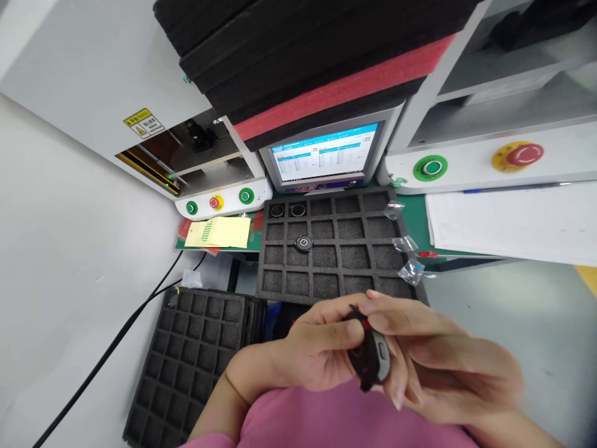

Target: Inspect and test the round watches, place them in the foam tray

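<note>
Close to my chest, both hands hold one small round black and grey device (372, 358) with a red bit at its top. My left hand (317, 348) pinches it from the left with thumb and fingers. My right hand (433, 361) wraps its fingers over the right side. Just beyond my hands lies a black foam tray (336, 249) with a grid of square pockets. Two pockets at its far left corner hold round dark parts (288, 210), and a third round part (303, 242) sits one row nearer.
A second black foam tray (196, 354) lies lower left, beside black cables. A screen (321, 154) stands behind the tray, under stacked black and red foam sheets (326, 56). Machines with green and red buttons flank it. Yellow notes (219, 232), small clear bags (410, 270) and white paper (513, 224) lie nearby.
</note>
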The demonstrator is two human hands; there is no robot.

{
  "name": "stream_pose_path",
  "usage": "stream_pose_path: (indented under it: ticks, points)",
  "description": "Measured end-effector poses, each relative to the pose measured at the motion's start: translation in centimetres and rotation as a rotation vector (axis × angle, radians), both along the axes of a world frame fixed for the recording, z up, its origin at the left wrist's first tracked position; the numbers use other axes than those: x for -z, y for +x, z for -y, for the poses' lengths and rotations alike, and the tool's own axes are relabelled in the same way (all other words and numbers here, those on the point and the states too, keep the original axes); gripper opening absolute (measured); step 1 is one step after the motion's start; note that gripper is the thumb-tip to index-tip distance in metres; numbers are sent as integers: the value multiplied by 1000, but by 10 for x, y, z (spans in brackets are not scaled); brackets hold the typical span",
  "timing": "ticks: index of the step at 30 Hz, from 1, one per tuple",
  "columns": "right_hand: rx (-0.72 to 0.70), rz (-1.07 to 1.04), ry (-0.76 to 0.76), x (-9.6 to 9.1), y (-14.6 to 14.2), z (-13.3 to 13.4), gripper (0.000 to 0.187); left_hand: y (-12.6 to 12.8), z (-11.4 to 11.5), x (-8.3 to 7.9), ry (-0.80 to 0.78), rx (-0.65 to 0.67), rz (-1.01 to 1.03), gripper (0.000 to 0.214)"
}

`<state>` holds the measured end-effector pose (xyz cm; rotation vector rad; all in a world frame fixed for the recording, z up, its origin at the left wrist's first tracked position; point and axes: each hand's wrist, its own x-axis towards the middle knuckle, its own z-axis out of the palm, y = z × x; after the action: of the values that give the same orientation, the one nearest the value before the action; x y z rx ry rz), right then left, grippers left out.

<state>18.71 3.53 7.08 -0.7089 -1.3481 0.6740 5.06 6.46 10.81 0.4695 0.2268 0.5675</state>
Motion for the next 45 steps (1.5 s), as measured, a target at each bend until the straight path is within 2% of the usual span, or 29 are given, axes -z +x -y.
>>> stream_pose_path:
  ticks: [3,5,8,12,15,19,23,29,35,39,45]
  points:
    - [-61,39,166,-7,0,-1,49,-1,2,0,5,17,-22,45]
    - [-88,95,156,-12,1,-1,55,-2,3,0,16,20,-20,45]
    - [-119,141,110,-12,3,-1,50,-3,2,0,17,11,-5,40]
    - [-165,38,96,-6,3,-3,56,-1,-2,-1,51,7,52,35]
    - [-181,-34,111,-6,-1,-5,53,1,-3,-4,55,-30,110,32]
    - [-132,-155,66,-14,-8,-6,57,1,-3,-11,-37,-67,46,35]
    - [-162,-219,38,-15,-12,-7,58,-1,-4,-15,-93,-62,1,33]
    - [-152,-221,36,-1,-15,-6,58,-2,-5,-15,-132,-80,-52,30]
    - [-44,-303,35,-8,-21,-8,60,0,-3,-13,-127,-101,-64,35]
    - [-33,-295,18,-8,-22,-11,55,0,-3,-9,-114,-104,-38,32]
    - [-43,-227,-17,0,-18,-9,59,0,-7,-4,-152,-69,61,31]
